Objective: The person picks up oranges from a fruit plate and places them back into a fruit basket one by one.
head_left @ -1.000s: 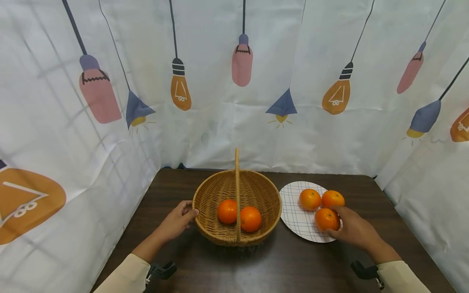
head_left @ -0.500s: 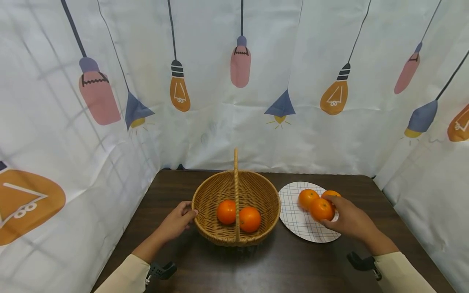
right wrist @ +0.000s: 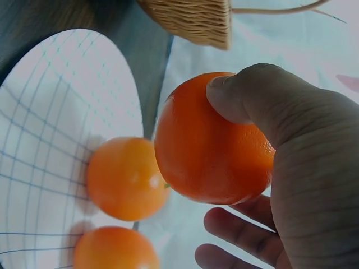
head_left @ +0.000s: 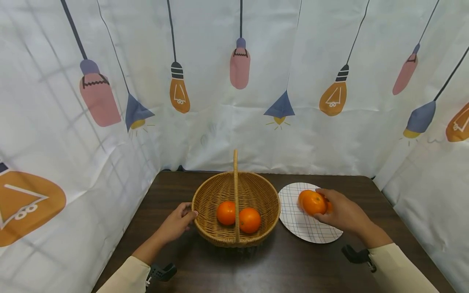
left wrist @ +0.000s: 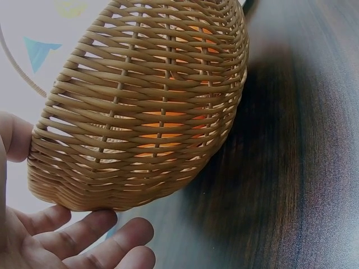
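My left hand (head_left: pixel 176 223) pinches the left rim of a wicker basket (head_left: pixel 214 185), thumb over the edge; in the left wrist view the fingers (left wrist: pixel 84 232) lie against its outside. Two oranges rest inside the basket, one (head_left: pixel 226 213) left of the tall handle (head_left: pixel 236 195), the other (head_left: pixel 250 220) on the right. Over the plate, my right hand (head_left: pixel 344 211) grips an orange (right wrist: pixel 207 145) between thumb and fingers. The right wrist view has it raised above two more oranges, one upper (right wrist: pixel 123 179) and one lower (right wrist: pixel 115 252), on a white checked plate (head_left: pixel 293 219).
The dark wooden table (head_left: pixel 253 268) extends in front of basket and plate. White fabric (head_left: pixel 220 134) printed with lamps and bulbs surrounds the back and sides. The plate lies just right of the basket.
My right hand has lifted the nearest orange off the plate and moved it left, so it now covers parts of the other two. My left hand keeps its hold on the basket rim.
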The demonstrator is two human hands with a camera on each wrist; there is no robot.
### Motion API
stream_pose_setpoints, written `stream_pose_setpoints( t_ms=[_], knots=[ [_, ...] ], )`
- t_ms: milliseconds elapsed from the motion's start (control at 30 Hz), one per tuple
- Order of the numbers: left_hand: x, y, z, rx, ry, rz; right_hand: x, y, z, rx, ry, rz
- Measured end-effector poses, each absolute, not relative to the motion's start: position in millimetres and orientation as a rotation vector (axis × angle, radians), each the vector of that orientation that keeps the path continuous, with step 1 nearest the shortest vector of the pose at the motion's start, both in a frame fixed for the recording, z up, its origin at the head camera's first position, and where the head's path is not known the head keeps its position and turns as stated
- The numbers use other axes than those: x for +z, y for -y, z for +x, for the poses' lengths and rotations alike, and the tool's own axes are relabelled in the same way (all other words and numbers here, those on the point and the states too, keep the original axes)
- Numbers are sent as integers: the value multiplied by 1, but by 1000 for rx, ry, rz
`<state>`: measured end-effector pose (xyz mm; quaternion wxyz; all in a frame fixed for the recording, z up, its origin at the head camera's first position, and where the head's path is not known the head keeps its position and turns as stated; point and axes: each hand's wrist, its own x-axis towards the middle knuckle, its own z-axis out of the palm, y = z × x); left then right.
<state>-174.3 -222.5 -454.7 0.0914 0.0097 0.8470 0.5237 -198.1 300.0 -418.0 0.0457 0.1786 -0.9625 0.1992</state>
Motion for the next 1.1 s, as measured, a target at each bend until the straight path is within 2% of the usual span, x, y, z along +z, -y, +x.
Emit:
stream_pose_setpoints(
  t_ms=[1100],
  knots=[
    [-457,224,-175,1571,-2502,52,-391,-254,-212,617,2904,678]
  ],
)
